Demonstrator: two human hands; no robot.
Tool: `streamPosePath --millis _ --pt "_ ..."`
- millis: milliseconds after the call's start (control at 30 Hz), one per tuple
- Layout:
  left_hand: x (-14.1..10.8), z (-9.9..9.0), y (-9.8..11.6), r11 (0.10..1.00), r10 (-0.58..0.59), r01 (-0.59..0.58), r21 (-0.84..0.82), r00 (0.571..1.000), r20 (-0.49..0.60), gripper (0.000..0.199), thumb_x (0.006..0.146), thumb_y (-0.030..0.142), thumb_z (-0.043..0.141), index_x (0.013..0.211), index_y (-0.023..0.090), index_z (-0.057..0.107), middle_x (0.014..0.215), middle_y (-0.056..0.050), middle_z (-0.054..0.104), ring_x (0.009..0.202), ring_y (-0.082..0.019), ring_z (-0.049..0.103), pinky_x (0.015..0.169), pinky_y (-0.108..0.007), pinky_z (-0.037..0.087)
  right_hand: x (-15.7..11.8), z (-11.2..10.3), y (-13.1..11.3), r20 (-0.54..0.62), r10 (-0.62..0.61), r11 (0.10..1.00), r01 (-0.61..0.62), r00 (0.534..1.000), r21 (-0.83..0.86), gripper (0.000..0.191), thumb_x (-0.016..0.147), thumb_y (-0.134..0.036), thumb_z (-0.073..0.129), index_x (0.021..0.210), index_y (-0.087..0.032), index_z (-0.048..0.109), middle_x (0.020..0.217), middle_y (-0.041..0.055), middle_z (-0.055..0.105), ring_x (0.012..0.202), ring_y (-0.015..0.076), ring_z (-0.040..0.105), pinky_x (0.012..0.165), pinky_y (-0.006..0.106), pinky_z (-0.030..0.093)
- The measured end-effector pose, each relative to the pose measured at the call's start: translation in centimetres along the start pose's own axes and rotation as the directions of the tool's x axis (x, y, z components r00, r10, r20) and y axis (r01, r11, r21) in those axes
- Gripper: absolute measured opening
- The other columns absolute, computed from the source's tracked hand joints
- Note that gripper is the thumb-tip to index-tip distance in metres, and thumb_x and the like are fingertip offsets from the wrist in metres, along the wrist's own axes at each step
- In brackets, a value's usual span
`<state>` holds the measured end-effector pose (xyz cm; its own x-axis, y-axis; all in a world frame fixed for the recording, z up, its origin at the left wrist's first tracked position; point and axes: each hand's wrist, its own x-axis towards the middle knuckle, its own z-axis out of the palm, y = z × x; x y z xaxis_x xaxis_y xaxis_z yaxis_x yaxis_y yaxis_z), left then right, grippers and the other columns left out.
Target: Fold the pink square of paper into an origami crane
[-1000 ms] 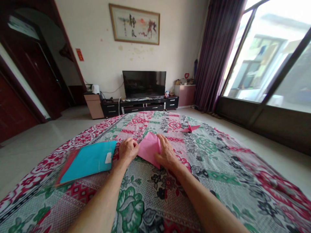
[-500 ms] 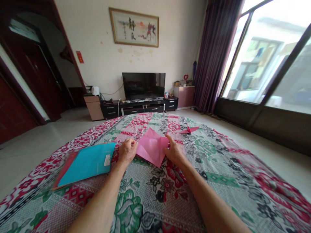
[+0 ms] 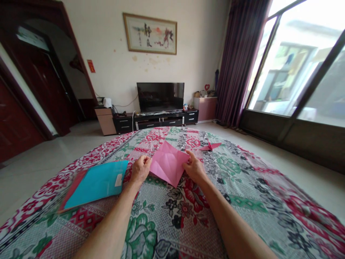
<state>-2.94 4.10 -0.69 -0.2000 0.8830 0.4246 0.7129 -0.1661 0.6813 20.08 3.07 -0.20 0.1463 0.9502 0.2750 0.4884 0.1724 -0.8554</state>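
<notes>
One square sheet of creased pink paper (image 3: 167, 163), spread out cornerwise above the tablecloth (image 3: 167, 248) of red, green and grey floral fabric, between the hands. Hands apart: left hand (image 3: 141, 169) pinches the sheet's left corner; right hand (image 3: 195, 167) grips its right corner between thumb and fingers. Left of left hand: flat turquoise packet (image 3: 98, 184), white label. Beyond right hand: folded pink paper figure (image 3: 211, 146), pointed wings, on cloth.

And there's the flowered tablecloth (image 3: 256, 180), spread wide in red, green and grey! A blue packet (image 3: 97, 185) lies left; a folded pink bird (image 3: 210, 146) sits farther back, right.
</notes>
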Motion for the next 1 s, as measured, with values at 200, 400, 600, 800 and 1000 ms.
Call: streamPosePath --millis 200,400,600,800,1000 --pt "0.2 0.1 -0.5 0.997 0.004 -0.004 -0.077 1.000 -0.009 0.017 0.075 0.034 0.049 0.068 0.020 0.056 0.062 -0.002 0.060 0.061 -0.016 0.055 0.056 -0.024 0.036 0.3 0.0 0.4 0.031 0.047 0.983 -0.052 0.998 0.178 0.066 0.061 -0.013 0.051 0.126 -0.016 0.046 0.067 -0.0024 0.065 0.050 0.0094 0.050 0.049 0.018 0.038" --pt "0.3 0.2 -0.8 0.988 0.014 -0.017 -0.151 1.000 -0.025 0.019 0.073 0.037 0.052 0.065 0.020 0.056 0.058 0.000 0.059 0.058 -0.016 0.054 0.054 -0.024 0.035 0.9 0.3 1.3 0.059 0.066 0.951 -0.081 0.996 0.299 0.065 0.061 -0.015 0.053 0.125 -0.015 0.045 0.062 -0.0023 0.064 0.050 0.0105 0.051 0.048 0.019 0.040" --pt "0.3 0.1 -0.7 0.986 0.008 -0.010 -0.166 1.000 -0.018 0.020 0.072 0.037 0.051 0.065 0.020 0.057 0.059 -0.001 0.060 0.059 -0.016 0.055 0.053 -0.023 0.036 1.2 0.5 2.0 0.084 0.070 0.955 -0.091 0.994 0.282 0.065 0.063 -0.018 0.052 0.128 -0.016 0.043 0.062 -0.0042 0.063 0.047 0.0088 0.050 0.045 0.018 0.039" --pt "0.2 -0.1 -0.5 0.987 -0.021 0.021 -0.158 1.000 0.000 0.021 0.073 0.037 0.050 0.069 0.019 0.058 0.063 -0.001 0.062 0.061 -0.016 0.057 0.054 -0.023 0.037 1.2 0.5 2.1 0.086 0.057 0.958 -0.078 0.995 0.275 0.066 0.064 -0.018 0.052 0.129 -0.015 0.041 0.057 -0.0057 0.059 0.045 0.0079 0.047 0.044 0.017 0.037" --pt "0.1 -0.3 -0.3 0.976 -0.051 0.049 -0.212 0.999 -0.002 0.020 0.071 0.037 0.053 0.067 0.018 0.058 0.060 0.000 0.061 0.057 -0.014 0.055 0.054 -0.022 0.036 1.2 0.4 2.0 0.113 0.041 0.943 -0.076 0.993 0.324 0.067 0.064 -0.020 0.052 0.129 -0.014 0.039 0.054 -0.0085 0.053 0.042 0.0073 0.045 0.042 0.017 0.036"
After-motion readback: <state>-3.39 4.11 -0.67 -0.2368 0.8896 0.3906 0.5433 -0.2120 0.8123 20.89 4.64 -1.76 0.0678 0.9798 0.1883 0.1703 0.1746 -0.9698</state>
